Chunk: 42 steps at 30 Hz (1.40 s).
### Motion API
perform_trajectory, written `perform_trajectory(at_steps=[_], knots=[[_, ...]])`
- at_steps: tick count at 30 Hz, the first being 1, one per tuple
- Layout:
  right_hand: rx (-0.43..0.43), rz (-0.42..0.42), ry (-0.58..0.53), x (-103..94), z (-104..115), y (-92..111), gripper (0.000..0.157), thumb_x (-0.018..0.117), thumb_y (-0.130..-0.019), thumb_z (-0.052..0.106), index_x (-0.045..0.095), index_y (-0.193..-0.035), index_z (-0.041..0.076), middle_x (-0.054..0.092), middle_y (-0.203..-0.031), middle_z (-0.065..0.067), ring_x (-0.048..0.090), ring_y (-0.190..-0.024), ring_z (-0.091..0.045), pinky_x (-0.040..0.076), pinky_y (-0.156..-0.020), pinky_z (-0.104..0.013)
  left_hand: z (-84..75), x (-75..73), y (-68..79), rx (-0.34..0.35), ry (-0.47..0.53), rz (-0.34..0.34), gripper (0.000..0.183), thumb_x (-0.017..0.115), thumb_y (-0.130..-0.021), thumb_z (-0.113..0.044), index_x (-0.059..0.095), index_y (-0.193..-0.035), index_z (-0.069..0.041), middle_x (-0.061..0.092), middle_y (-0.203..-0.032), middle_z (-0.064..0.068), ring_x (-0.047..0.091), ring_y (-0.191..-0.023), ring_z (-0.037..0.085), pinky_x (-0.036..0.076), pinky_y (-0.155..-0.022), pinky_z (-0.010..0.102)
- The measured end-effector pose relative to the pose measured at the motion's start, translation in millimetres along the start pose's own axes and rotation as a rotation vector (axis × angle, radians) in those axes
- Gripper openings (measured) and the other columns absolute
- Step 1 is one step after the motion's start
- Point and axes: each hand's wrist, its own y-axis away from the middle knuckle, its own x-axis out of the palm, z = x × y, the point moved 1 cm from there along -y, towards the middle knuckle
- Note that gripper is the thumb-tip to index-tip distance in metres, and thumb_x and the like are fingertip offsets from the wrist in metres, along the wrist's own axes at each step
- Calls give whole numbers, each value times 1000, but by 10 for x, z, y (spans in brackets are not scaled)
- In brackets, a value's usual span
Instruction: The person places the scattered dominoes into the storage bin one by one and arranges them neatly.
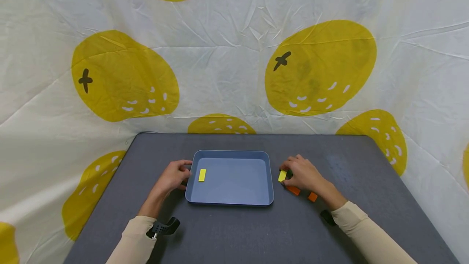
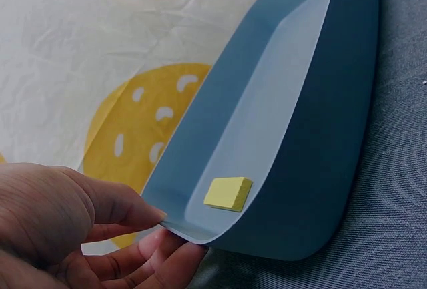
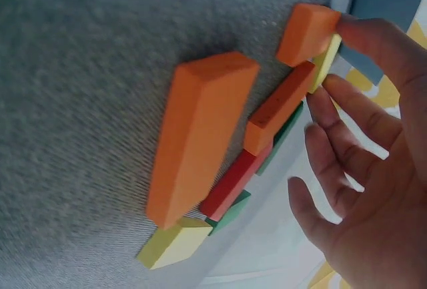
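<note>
The left hand is at nine o'clock on the blue tray, pinching its rim. Just one tray; looks stiff and light, maybe a bit slick, so yeah, grab the rim. One yellow block lies inside, over toward nine. Past the tray's three o'clock, a second yellow block is pinched by the right hand; can't tell if it's off the table. Blocks look light, hard, tough to break imo, best nipped by opposite sides. Loose near that hand, some around four o'clock from it: three orange blocks, one red block, two green blocks, a third yellow block.
</note>
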Motion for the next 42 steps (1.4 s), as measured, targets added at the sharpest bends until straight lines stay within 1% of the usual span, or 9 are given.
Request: perform_trajectory(at_steps=[3,6,11,14,20,24,31,37,42], knots=[[-3,18,-2,-14,5,-4,40,87,-78,31,76,-111,12,67,-106,-3,50,-89,-23,38,-69,-35,11,5,-6,5,-6,-4,45,57,-99,-2,53,-144,-1,64,-107,20,67,-83,27,61,-65,43],[0,24,2,-22,4,-9,42,87,-79,34,77,-112,11,65,-104,-3,49,-88,-22,38,-68,-35,12,9,-6,1,-9,-8,46,58,-98,-2,54,-144,-2,64,-106,19,67,-83,27,61,-65,42],[-1,30,4,-26,-8,-13,39,86,-79,32,77,-111,12,64,-101,-2,49,-86,-21,38,-67,-34,1,17,-3,-3,-16,-9,46,59,-97,-2,54,-143,-2,63,-103,18,68,-83,26,61,-65,42],[-8,35,2,-36,-14,-18,38,86,-79,31,77,-110,13,65,-101,-2,50,-87,-22,40,-68,-36,-6,19,-3,-1,-18,-11,46,59,-97,-2,54,-143,-2,63,-103,18,68,-83,26,61,-64,41],[-20,41,-8,-76,-4,-28,38,85,-80,32,76,-112,14,67,-105,-2,55,-95,-27,46,-74,-44,-10,15,-8,-5,-12,-8,46,58,-97,-2,54,-143,-3,63,-104,18,67,-83,27,60,-64,42],[-34,29,-8,-135,28,-41,38,85,-80,32,76,-112,13,69,-107,-3,58,-97,-29,48,-77,-48,-12,9,-13,-6,-10,-6,46,58,-97,-1,54,-143,-3,62,-105,19,67,-84,27,60,-64,42],[-39,7,-21,-264,103,-69,37,85,-81,28,76,-113,12,68,-107,-3,57,-98,-29,49,-76,-47,-30,4,-7,-4,-6,-4,46,58,-97,-1,54,-143,-2,62,-104,19,66,-83,27,60,-64,41],[-24,-10,-34,-365,177,-137,39,85,-82,32,76,-115,14,68,-111,-2,57,-100,-26,51,-81,-46,-25,1,2,-3,-11,-8,46,57,-97,-1,54,-143,-2,63,-104,18,66,-83,28,60,-64,42],[-51,-24,-50,-456,275,-198,39,84,-82,33,75,-115,14,68,-111,-1,58,-100,-26,51,-82,-46,-26,0,7,3,-14,-12,46,56,-98,-2,54,-144,-2,64,-104,18,66,-81,28,60,-64,42]])
